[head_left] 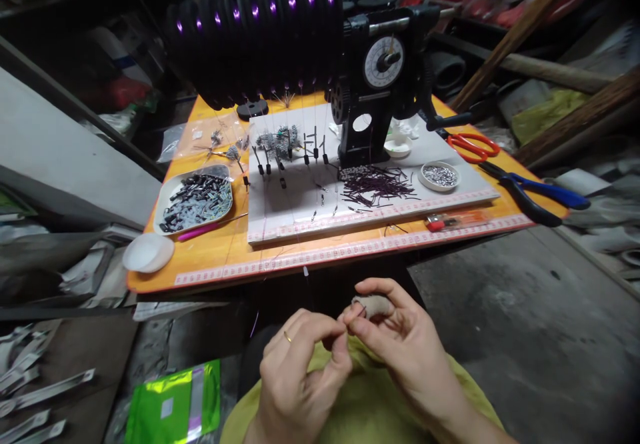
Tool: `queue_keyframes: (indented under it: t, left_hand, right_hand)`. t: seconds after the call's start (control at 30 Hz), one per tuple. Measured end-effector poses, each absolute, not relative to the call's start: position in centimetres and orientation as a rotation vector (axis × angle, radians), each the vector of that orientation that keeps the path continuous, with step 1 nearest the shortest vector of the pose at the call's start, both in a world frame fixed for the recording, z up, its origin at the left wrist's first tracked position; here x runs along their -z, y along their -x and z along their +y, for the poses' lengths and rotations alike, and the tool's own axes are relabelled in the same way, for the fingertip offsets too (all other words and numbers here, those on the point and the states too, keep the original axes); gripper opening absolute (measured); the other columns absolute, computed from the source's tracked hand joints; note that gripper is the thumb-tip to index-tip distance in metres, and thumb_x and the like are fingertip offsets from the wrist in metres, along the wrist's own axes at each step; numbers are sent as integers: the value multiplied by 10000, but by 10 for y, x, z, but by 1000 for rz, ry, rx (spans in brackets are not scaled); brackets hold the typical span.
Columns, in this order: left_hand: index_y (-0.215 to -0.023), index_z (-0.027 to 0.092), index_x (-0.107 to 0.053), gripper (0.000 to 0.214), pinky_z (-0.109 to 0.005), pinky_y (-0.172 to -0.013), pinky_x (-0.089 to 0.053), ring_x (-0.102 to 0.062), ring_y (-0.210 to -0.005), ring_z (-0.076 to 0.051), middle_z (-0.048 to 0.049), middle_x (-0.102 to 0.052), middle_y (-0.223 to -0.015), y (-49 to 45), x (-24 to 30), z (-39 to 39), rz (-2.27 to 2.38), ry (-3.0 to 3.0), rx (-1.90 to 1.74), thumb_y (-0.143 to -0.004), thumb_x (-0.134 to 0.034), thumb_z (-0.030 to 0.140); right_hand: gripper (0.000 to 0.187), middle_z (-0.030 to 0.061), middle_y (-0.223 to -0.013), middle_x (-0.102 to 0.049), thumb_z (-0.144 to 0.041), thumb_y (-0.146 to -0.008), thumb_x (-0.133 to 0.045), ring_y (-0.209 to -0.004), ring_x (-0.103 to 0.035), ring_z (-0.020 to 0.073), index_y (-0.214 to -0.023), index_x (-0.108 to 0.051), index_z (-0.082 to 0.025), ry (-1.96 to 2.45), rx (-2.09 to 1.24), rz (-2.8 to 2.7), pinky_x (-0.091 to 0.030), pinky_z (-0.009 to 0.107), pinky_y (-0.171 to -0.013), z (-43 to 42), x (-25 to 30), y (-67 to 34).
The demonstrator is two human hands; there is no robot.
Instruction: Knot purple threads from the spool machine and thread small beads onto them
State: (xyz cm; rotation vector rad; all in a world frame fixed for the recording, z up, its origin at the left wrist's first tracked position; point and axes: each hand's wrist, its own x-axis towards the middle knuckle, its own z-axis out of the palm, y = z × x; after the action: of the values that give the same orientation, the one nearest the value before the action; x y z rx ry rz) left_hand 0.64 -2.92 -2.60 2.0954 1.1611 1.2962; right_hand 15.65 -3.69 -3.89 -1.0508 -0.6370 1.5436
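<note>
Both hands are down in my lap, just below the table (220,247) edge. My left hand (300,371) and right hand (400,344) are pinched tip to tip on a thin thread (306,273) – barely visible – coming down off the table. Scissors (473,145) sit well off right.

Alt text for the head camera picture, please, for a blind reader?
A left hand and right hand meet fingertip to fingertip over something too small to identify. Behind, an orange table carries a black spooled machine with a dial, a tray of dark pieces and scissors.
</note>
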Motion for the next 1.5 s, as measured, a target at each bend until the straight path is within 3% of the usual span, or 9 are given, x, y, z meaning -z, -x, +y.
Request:
queue_keyframes:
  t: [0.2, 0.53, 1.03, 1.27, 1.4, 1.5]
  left_hand:
    - [-1047, 149, -635, 333, -217, -679, -592, -706, -732, -135, -63, -745, -852, -8, 29, -30, 1085, -2097, -1404, -802, -638, -76]
    - [-870, 178, -571, 197, -200, -585, -537, -624, -599, -105, 3, -630, -678, -7, 30, -33, 1205, -2120, -1310, -821, -601, -11]
    - [-880, 181, -570, 217, -230, -585, -544, -614, -616, -120, -3, -620, -690, -8, 32, -34, 1210, -2103, -1320, -818, -587, -25]
    - [-1156, 142, -621, 423, -237, -702, -600, -716, -801, -150, -97, -769, -949, -4, 30, -28, 985, -2157, -1353, -801, -634, -87]
    - [-1070, 149, -667, 367, -249, -671, -605, -711, -764, -154, -85, -767, -882, -2, 29, -27, 983, -2124, -1364, -797, -639, -96]
    - [-969, 152, -679, 297, -215, -637, -583, -688, -681, -121, -40, -733, -788, -2, 30, -29, 1072, -2018, -1424, -785, -649, -79]
  right_hand:
    - [360, -1, -756, -762, -258, -713, -872, -690, -718, 125, -990, -645, -228, 1058, -1510, -628, -580, 216, -676, -34, 40, -156]
    - [374, -1, -800, -770, -247, -730, -863, -739, -725, 119, -1021, -628, -230, 1031, -1583, -619, -583, 219, -726, -40, 40, -154]
    - [374, 10, -807, -774, -249, -708, -872, -749, -734, 145, -1001, -641, -244, 1108, -1406, -691, -593, 241, -738, -45, 47, -149]
    - [384, -6, -811, -771, -269, -749, -843, -751, -732, 133, -1086, -659, -261, 1158, -1470, -806, -587, 203, -710, -38, 43, -161]
    - [351, 17, -858, -777, -286, -834, -764, -810, -751, 173, -1169, -659, -275, 1210, -1387, -1051, -604, 253, -755, -39, 37, -172]
    - [282, 33, -961, -778, -224, -885, -695, -872, -748, 195, -1158, -682, -293, 1237, -1131, -1335, -603, 291, -799, -38, 33, -180]
